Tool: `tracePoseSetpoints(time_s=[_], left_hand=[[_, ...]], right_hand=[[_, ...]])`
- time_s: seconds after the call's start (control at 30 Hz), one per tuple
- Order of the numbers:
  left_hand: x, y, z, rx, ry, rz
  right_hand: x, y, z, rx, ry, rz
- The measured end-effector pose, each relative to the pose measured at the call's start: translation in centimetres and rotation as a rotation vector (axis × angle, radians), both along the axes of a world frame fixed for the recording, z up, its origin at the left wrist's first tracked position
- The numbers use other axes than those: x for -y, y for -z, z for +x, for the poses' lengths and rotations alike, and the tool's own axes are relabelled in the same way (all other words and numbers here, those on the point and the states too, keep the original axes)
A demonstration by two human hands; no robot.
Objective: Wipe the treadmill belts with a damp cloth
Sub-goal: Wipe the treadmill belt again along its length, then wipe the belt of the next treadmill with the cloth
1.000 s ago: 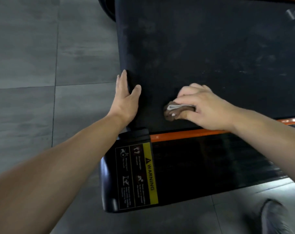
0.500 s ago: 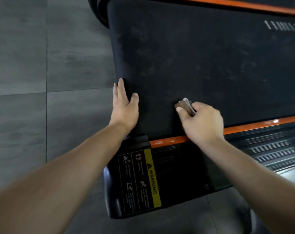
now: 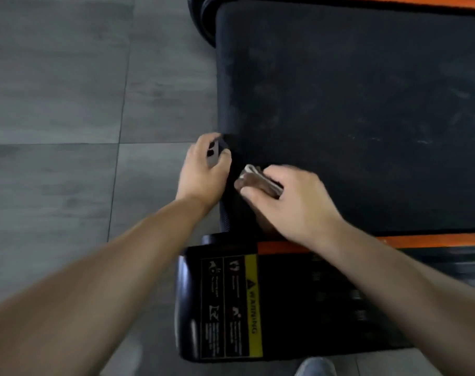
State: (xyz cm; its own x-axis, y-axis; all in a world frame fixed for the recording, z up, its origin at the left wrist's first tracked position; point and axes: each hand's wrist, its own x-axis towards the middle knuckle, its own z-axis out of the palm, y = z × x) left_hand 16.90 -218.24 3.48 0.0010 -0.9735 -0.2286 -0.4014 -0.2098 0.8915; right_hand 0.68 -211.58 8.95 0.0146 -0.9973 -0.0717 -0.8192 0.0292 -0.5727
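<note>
Grey floor tiles (image 3: pixel 68 104) surround the treadmill (image 3: pixel 285 308). Near the edge of its black belt (image 3: pixel 353 104), a folded brown cloth (image 3: pixel 255 180) is gripped by the right hand (image 3: pixel 293 204); just beside it, the left hand (image 3: pixel 201 175) curls round that edge.

Folded brown-and-white cloth (image 3: pixel 259 181) pressed on scuffed black treadmill belt (image 3: pixel 353 104), near its end
</note>
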Motion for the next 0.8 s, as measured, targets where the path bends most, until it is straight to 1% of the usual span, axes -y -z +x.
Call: tracePoseSetpoints(time_s=[0.07,0.13,0.27,0.33,0.43,0.57,0.8], left_hand=[[0.7,-0.8,1.8,0.233,0.032,-0.005],[1.5,-2.4,3.4,0.389,0.052,0.027],[1.7,-7.7,6.2,0.651,0.107,0.019],[1.3,-10.5,7.0,0.742,0.122,0.01],[0.6,-14.5,8.1,0.814,0.133,0.014],[0.0,-18.1,10.1,0.845,0.163,0.046],[2.6,-21.1,16.9,0.81,0.223,0.042]], right_hand=[[1.5,-0.3,-1.6,-0.049,-0.112,-0.077],[2.3,-0.4,-2.6,-0.058,-0.177,-0.079],[2.3,-1.7,-3.9,0.057,-0.161,-0.007],[1.9,-3.0,-3.9,0.077,-0.161,-0.009],[1.9,-5.7,-3.2,0.075,-0.163,-0.004],[2.3,-9.0,-1.0,0.072,-0.19,0.018],[5.5,-12.8,5.6,0.054,-0.212,0.059]])
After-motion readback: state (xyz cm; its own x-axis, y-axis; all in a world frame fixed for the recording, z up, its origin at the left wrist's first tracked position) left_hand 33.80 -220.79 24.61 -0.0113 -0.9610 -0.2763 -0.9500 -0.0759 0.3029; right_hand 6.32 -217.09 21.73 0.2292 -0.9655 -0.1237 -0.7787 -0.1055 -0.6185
